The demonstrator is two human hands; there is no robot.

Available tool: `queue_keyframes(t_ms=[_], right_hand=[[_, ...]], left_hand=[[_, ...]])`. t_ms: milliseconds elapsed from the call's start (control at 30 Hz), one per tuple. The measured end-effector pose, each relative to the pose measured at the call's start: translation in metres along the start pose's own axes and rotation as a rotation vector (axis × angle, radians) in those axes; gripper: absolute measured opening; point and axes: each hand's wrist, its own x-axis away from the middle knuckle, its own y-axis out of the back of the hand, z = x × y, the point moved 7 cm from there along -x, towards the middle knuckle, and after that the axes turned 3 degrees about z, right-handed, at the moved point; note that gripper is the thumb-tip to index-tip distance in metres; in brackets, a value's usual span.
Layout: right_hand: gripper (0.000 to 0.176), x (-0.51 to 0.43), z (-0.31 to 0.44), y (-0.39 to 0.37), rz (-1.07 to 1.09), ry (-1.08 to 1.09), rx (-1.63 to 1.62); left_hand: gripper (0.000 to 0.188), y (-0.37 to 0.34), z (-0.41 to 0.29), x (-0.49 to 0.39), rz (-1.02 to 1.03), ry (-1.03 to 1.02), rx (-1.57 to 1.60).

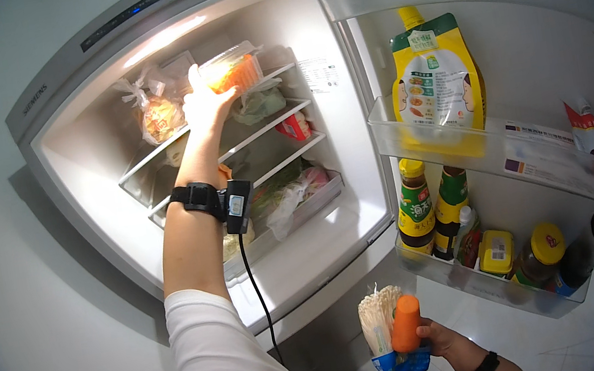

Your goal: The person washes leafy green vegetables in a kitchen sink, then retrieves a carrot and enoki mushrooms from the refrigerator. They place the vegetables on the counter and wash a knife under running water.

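My left hand (207,102) reaches into the lit, open fridge and grips a clear plastic container of orange food (231,71) at the top shelf. Beside it, on the left, sits a knotted clear bag of yellowish food (161,116). Low in the view, outside the fridge, my right hand (440,337) holds an orange carrot piece (406,323) together with a pack of enoki mushrooms (377,320) in partly blue wrapping. Part of the right hand's fingers is hidden behind these items. Each wrist wears a black strap.
Lower shelves hold a green bag (259,105) and a red package (295,126); a bottom drawer (307,213) holds bagged vegetables. The open door's bins carry a yellow pouch (437,84), sauce bottles (413,202) and jars (547,246). A black cable (254,284) hangs from the left wrist device.
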Motion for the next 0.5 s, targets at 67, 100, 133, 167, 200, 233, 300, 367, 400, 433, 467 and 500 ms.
queue_keyframes(t_ms=[67,100,133,167,200,233,300,367,400,433,467,500], right_hand=[[0.087,-0.003,-0.001,0.0,-0.004,-0.008,0.013],[0.087,-0.004,0.0,-0.001,-0.005,-0.007,0.014],[0.087,-0.005,0.0,-0.001,-0.006,-0.007,0.017],[0.087,-0.006,0.0,-0.002,-0.007,-0.007,0.019],[0.088,-0.007,0.001,-0.004,0.005,-0.002,0.012],[0.088,-0.008,0.001,-0.004,-0.012,-0.005,0.019],[0.089,-0.009,0.002,-0.005,-0.032,0.004,0.005],[0.087,-0.008,0.004,-0.006,-0.068,0.032,0.029],[0.087,-0.008,0.005,-0.006,-0.081,0.052,0.027],[0.087,-0.008,0.005,-0.005,-0.109,0.048,0.03],[0.087,-0.008,0.004,-0.005,-0.121,0.046,0.025],[0.087,-0.008,0.004,-0.003,-0.132,0.044,0.024]], left_hand=[[0.096,-0.007,-0.001,-0.002,-0.001,0.013,0.038],[0.096,-0.011,-0.004,-0.003,-0.007,-0.026,0.064],[0.096,-0.015,-0.007,-0.005,-0.005,-0.065,0.102],[0.096,-0.017,-0.009,-0.007,-0.002,-0.103,0.141],[0.094,-0.021,-0.007,-0.01,0.025,-0.09,0.159],[0.094,-0.022,-0.006,-0.014,0.033,-0.097,0.143],[0.092,-0.024,-0.003,-0.023,0.088,-0.104,0.128],[0.092,-0.021,0.002,-0.032,0.088,-0.045,0.0],[0.092,-0.021,0.003,-0.035,0.091,-0.018,-0.061],[0.094,-0.023,0.007,-0.037,0.115,0.048,-0.106],[0.095,-0.023,0.009,-0.037,0.096,0.087,-0.147],[0.095,-0.025,0.012,-0.037,0.086,0.131,-0.185]])
